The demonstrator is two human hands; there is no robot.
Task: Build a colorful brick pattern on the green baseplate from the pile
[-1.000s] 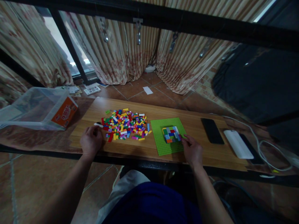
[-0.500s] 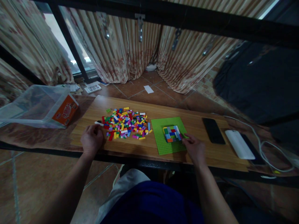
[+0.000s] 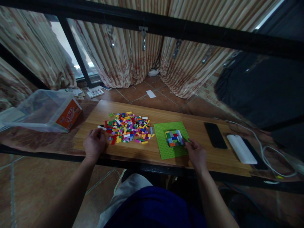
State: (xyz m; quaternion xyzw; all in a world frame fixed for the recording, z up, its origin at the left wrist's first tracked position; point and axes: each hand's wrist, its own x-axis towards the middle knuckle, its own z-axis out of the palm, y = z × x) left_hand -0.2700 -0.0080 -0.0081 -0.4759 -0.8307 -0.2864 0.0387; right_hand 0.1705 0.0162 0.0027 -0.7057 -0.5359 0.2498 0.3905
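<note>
My left hand [image 3: 95, 144] rests on the wooden board at the left end of a pile of loose toy bricks [image 3: 129, 126]. Its fingers are curled closed, and whatever may be inside them is hidden. A white brick [image 3: 101, 127] lies just beyond its fingertips. On the right, my right hand [image 3: 196, 153] is over the right edge of a green studded baseplate [image 3: 160, 136]. Thumb and fingers are pinched together beside a low multicoloured brick build [image 3: 175, 138] on the plate. Anything between those fingertips is too small to make out.
A clear plastic bin [image 3: 45, 109] with an orange label stands at the left. A black phone [image 3: 215, 135], a white oblong device [image 3: 241, 148] and a white cable [image 3: 266, 155] lie at the right. A dark metal bar [image 3: 161, 25] crosses above the table.
The view has tilted slightly, so the scene sits a little lower. Both hands stay in nearly the same places, and the bricks show no clear change.
</note>
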